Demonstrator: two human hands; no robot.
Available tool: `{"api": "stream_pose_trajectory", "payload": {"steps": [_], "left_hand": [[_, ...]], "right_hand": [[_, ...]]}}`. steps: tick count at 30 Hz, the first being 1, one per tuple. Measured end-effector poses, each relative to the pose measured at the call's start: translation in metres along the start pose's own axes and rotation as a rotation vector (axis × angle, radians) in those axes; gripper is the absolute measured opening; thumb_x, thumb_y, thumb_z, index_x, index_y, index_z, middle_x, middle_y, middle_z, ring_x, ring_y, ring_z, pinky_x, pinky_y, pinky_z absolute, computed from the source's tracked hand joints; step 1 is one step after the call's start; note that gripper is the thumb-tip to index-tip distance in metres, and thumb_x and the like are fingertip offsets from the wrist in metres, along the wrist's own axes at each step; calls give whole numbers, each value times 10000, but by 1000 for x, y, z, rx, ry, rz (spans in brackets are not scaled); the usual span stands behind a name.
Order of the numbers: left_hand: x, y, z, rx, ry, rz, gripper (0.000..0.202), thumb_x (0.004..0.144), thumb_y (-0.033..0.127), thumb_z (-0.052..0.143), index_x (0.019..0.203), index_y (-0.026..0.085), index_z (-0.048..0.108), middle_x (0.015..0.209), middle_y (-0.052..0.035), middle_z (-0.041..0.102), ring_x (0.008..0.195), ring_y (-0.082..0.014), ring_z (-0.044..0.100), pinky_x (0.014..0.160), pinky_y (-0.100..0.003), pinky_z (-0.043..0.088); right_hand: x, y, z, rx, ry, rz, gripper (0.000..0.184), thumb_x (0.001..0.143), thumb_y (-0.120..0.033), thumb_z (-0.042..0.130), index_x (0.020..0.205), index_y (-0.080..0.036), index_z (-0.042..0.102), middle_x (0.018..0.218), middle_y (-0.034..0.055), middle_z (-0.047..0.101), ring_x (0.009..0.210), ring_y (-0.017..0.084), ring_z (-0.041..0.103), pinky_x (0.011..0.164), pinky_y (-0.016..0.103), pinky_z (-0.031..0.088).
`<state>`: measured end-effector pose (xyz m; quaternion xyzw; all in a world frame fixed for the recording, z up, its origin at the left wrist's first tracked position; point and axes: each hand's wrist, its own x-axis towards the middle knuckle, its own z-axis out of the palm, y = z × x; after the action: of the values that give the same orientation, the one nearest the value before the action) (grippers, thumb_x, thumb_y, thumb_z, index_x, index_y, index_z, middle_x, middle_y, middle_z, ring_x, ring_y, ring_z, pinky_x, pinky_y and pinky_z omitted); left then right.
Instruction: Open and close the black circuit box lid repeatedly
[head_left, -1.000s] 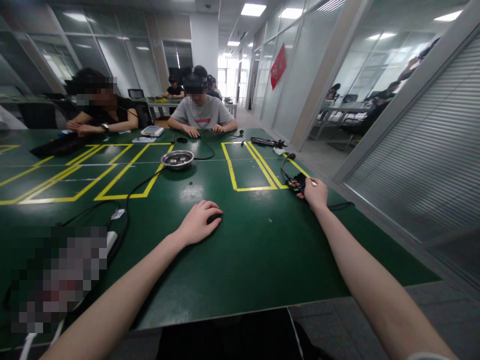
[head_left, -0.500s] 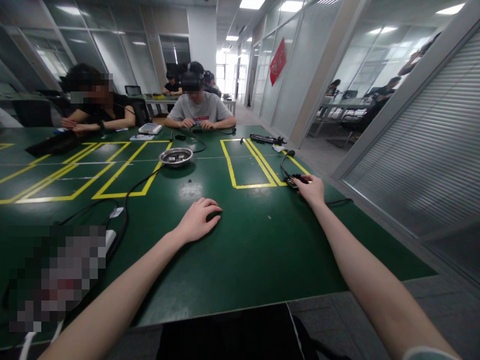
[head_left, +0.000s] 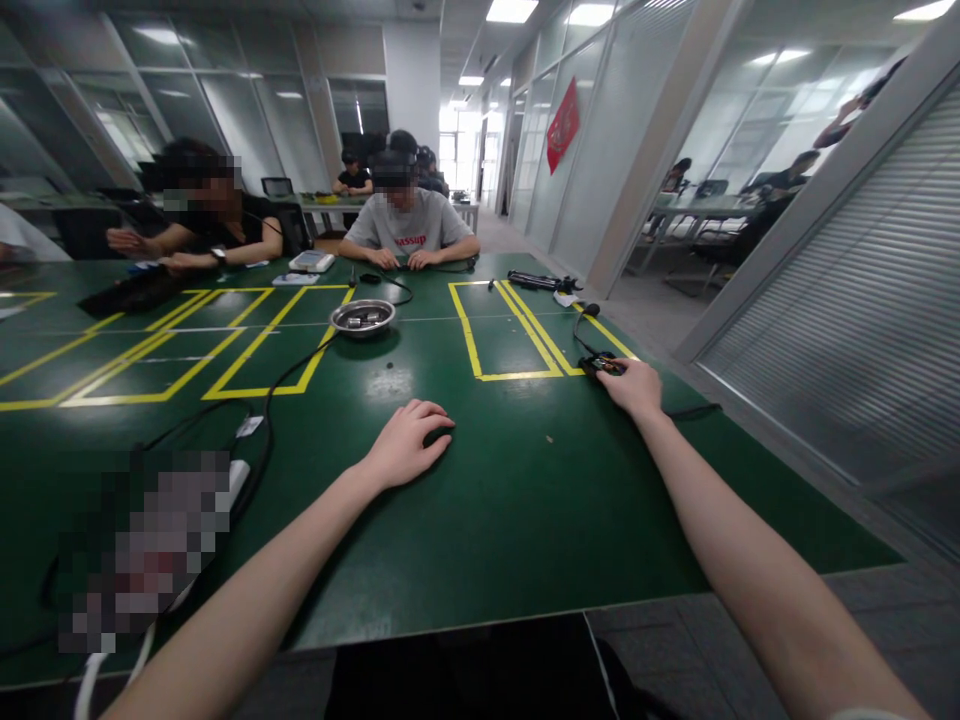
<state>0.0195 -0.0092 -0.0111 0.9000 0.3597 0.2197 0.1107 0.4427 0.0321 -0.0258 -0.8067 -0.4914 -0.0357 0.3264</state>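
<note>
My left hand (head_left: pixel 409 443) rests on the green table (head_left: pixel 495 520), its fingers loosely curved and apart, with nothing in it. Further right and forward, my right hand (head_left: pixel 636 387) has its fingers at the near edge of a small black device with coloured wires (head_left: pixel 604 364). The device lies on the table beside the yellow tape; its exact kind is too small to make out, and my fingers hide part of it. A black cable runs from its far side to a dark rounded end (head_left: pixel 592 310).
A metal bowl (head_left: pixel 363 318) holding small metal parts stands left of centre. A power strip (head_left: pixel 238 478) with cables lies at the left. Yellow tape (head_left: pixel 517 376) marks rectangles. A folded black tripod (head_left: pixel 541 281) lies at the back right. Co-workers sit across the table.
The view has turned slightly left. My right fingers cover less of the wired device than before. My left hand stays on the table. A co-worker at the left has raised one hand.
</note>
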Motion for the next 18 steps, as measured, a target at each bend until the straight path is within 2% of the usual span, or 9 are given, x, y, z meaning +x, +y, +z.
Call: {"api": "stream_pose_trajectory", "payload": {"steps": [3, 5, 7, 9, 13, 16, 18], "left_hand": [[0, -1, 0, -6, -1, -4, 213, 961, 281, 591, 1117, 238, 729, 1204, -77, 684, 1141, -264, 593, 1022, -474, 492], [1, -1, 0, -18, -6, -13, 214, 960, 274, 589, 1115, 228, 730, 1200, -81, 684, 1138, -265, 594, 1015, -472, 496], [1, -1, 0, -25, -8, -18, 219, 961, 273, 584, 1117, 223, 730, 1200, -84, 684, 1133, -266, 594, 1008, -473, 500], [1, 0, -2, -29, -12, -19, 234, 965, 276, 572, 1135, 223, 724, 1197, -87, 684, 1128, -269, 596, 1001, -478, 502], [0, 5, -7, -73, 8, -2, 386, 953, 355, 602, 1312, 217, 635, 1306, -120, 633, 1196, -293, 579, 1035, -499, 486], [-1, 13, -11, -102, 32, 76, 555, 865, 476, 714, 1351, 236, 594, 1371, -134, 585, 1258, -318, 545, 1077, -499, 454], [-2, 19, -12, -104, 14, 131, 498, 807, 507, 765, 1205, 229, 652, 1253, -117, 641, 1182, -306, 583, 1038, -467, 467]], "right_hand": [[-3, -9, -4, -55, -64, 105, 454, 727, -338, 706, 1138, -158, 778, 1077, 156, 769, 987, 339, 720, 814, 387, 566], [-7, -17, -8, -37, -118, 95, 440, 725, -326, 717, 1130, -166, 780, 1079, 143, 775, 991, 329, 724, 812, 377, 571], [-12, -27, -10, 34, -188, 26, 416, 726, -301, 717, 1108, -149, 782, 1060, 148, 780, 979, 325, 727, 821, 389, 575], [-20, -40, -9, 141, -276, -98, 388, 727, -259, 708, 1085, -128, 781, 1030, 150, 783, 957, 317, 730, 841, 412, 577], [-56, -75, -3, 288, -423, -321, 368, 691, -186, 729, 1055, -186, 785, 1021, 56, 789, 946, 235, 733, 896, 349, 572], [-95, -105, -5, 515, -741, -730, 402, 714, -173, 734, 1115, -170, 760, 1056, 62, 771, 950, 225, 722, 895, 342, 563], [-119, -122, -9, 562, -853, -915, 392, 738, -175, 733, 1129, -177, 753, 994, 47, 752, 864, 197, 709, 831, 311, 557]]}}
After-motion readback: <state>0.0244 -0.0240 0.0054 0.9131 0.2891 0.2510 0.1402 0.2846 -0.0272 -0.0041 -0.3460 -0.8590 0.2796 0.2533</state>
